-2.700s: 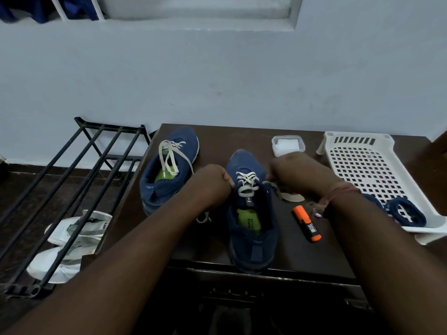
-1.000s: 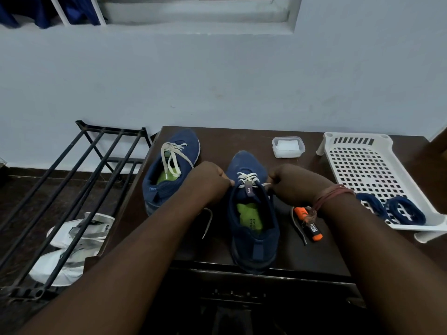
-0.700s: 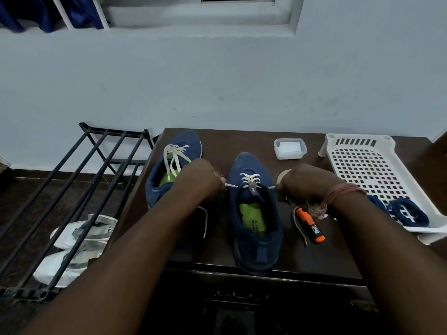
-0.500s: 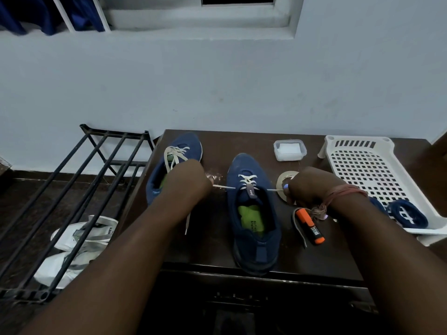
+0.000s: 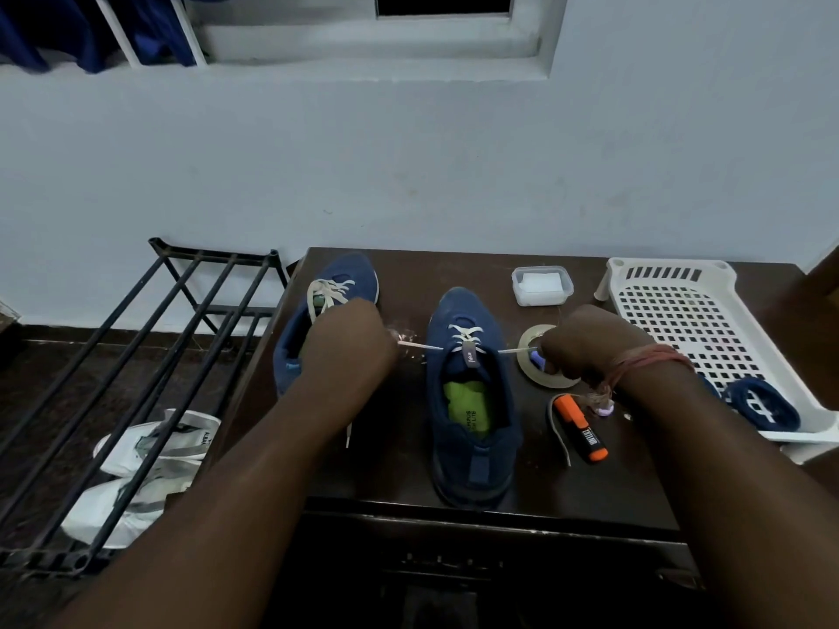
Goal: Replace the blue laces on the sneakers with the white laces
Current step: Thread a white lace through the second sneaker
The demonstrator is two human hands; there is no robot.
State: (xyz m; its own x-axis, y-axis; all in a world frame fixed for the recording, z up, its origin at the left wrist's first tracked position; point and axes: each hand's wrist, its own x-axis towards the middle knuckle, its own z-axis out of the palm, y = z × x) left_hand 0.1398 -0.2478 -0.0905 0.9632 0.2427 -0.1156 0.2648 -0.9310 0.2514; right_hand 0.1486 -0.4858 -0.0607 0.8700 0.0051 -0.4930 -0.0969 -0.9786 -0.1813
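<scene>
Two blue sneakers stand on the dark table [image 5: 408,274]. The right sneaker [image 5: 472,401] has a white lace [image 5: 465,335] crossed through its front eyelets. My left hand [image 5: 349,342] grips the lace's left end and my right hand [image 5: 585,347] grips its right end, both drawn taut sideways from the shoe. Loose lace tails hang below each fist. The left sneaker [image 5: 336,283], laced in white, lies partly behind my left hand. Blue laces [image 5: 758,401] lie coiled in the white basket [image 5: 672,311].
An orange highlighter [image 5: 583,429] and a tape roll [image 5: 535,356] lie right of the shoe. A small clear box [image 5: 542,286] sits at the back. A black metal rack [image 5: 150,356] stands left of the table, white shoes [image 5: 136,474] beneath it.
Both hands have moved apart from the right sneaker's tongue, pulling the white lace ends out sideways until taut. The camera tilted up slightly.
</scene>
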